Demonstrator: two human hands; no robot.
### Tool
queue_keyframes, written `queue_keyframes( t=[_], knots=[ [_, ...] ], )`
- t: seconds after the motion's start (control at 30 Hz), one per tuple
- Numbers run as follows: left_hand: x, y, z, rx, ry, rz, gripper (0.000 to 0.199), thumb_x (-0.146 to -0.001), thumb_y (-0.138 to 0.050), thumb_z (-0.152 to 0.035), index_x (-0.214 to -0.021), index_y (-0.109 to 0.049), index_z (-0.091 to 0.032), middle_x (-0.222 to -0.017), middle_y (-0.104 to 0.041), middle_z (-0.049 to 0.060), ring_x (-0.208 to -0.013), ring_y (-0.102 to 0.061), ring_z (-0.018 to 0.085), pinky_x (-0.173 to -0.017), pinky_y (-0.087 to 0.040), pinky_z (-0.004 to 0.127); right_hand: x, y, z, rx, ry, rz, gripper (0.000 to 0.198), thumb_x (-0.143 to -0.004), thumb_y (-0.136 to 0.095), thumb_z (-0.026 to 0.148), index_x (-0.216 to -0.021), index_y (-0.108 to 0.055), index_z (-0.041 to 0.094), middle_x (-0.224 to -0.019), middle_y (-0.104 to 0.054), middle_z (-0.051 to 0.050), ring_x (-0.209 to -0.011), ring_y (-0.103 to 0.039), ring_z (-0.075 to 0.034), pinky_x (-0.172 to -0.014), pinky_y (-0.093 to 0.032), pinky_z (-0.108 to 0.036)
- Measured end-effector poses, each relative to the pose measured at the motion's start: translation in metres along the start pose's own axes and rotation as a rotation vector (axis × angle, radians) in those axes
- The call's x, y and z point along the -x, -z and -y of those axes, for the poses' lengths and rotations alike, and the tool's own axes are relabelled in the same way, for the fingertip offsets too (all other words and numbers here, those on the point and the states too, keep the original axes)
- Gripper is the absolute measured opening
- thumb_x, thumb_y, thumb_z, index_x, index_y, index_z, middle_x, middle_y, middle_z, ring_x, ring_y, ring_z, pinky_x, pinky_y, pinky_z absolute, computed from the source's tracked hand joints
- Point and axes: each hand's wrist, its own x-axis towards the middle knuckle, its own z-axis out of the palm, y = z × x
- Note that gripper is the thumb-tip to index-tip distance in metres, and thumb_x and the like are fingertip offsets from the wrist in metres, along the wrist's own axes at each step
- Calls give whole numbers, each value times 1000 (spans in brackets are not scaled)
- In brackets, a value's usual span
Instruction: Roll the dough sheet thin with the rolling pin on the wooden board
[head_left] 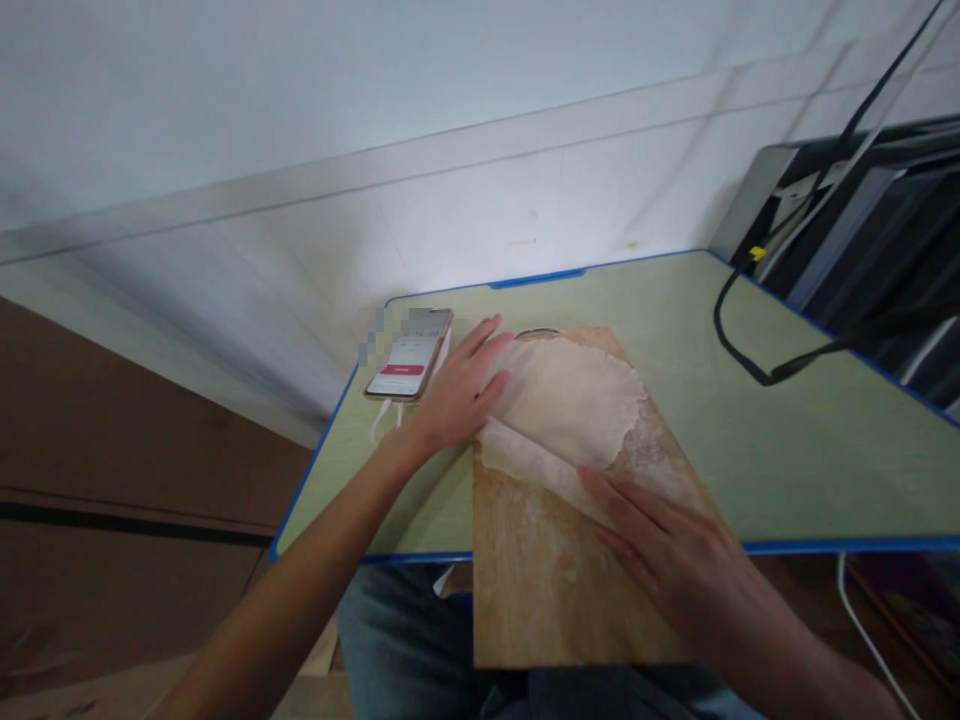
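A thin, pale sheet of dough (pixel 574 395) with ragged edges lies on a wooden board (pixel 525 580). Across its near part runs a slim, pale cylinder that looks like a floury rolling pin (pixel 536 458), slanting down to the right. My left hand (pixel 466 385) is at its left end, fingers spread, with the fingertips by the dough's left edge. At the other end my right hand (pixel 660 535) lies with its fingers stretched out flat over the pin. The palms hide both ends of the pin. Flour whitens the board right of the dough.
The board overhangs the near edge of a light green table (pixel 795 460) with blue edging. A phone (pixel 409 355) with a white cable stands left of my left hand. A black cable (pixel 772 375) loops over the right side; dark, flat items (pixel 877 240) stand beyond.
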Motion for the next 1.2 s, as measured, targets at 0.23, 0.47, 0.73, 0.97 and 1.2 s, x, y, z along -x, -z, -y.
queue_keyframes(
  t=[0.23, 0.47, 0.73, 0.97, 1.2],
  knots=[
    [63, 44, -16, 439, 463, -156, 20, -83, -50, -32, -93, -62, -19, -103, -67, 6, -102, -61, 22, -91, -47, 37, 12, 17, -24, -170, -329, -260, 36, -89, -52, 29, -124, -56, 24, -114, -68, -4, -99, -66, -23, -82, -58, -30],
    [69, 23, -20, 1023, 929, -53, 42, -64, -68, -24, -104, -57, -19, -100, -68, 5, -97, -62, 20, -85, -46, 32, 15, 11, -16, -310, -576, -316, 35, -87, -52, 41, -115, -64, 24, -115, -68, -4, -107, -62, -25, -88, -55, -36],
    [46, 15, -23, 1200, 1066, -243, 52, -58, -68, -9, -106, -53, -21, -76, -66, -2, -71, -63, 12, -72, -50, 25, 21, 2, -25, -269, -476, -327, 35, -87, -53, 36, -116, -64, 22, -112, -69, -6, -102, -65, -24, -85, -56, -36],
    [52, 32, -29, 1138, 907, 323, 25, -68, -66, -21, -93, -69, -20, -96, -71, 3, -83, -67, 16, -85, -51, 33, 17, 7, -20, -333, -475, -341, 32, -87, -53, 29, -117, -63, 24, -112, -69, -4, -101, -66, -25, -84, -57, -38],
    [46, 18, -65, 1325, 981, 438, 38, -71, -64, -19, -109, -63, -16, -96, -73, 6, -99, -66, 19, -97, -45, 35, 20, 24, -31, -318, -481, -266, 30, -84, -58, 36, -110, -67, 27, -101, -73, -1, -88, -70, -25, -77, -59, -34]
  ],
)
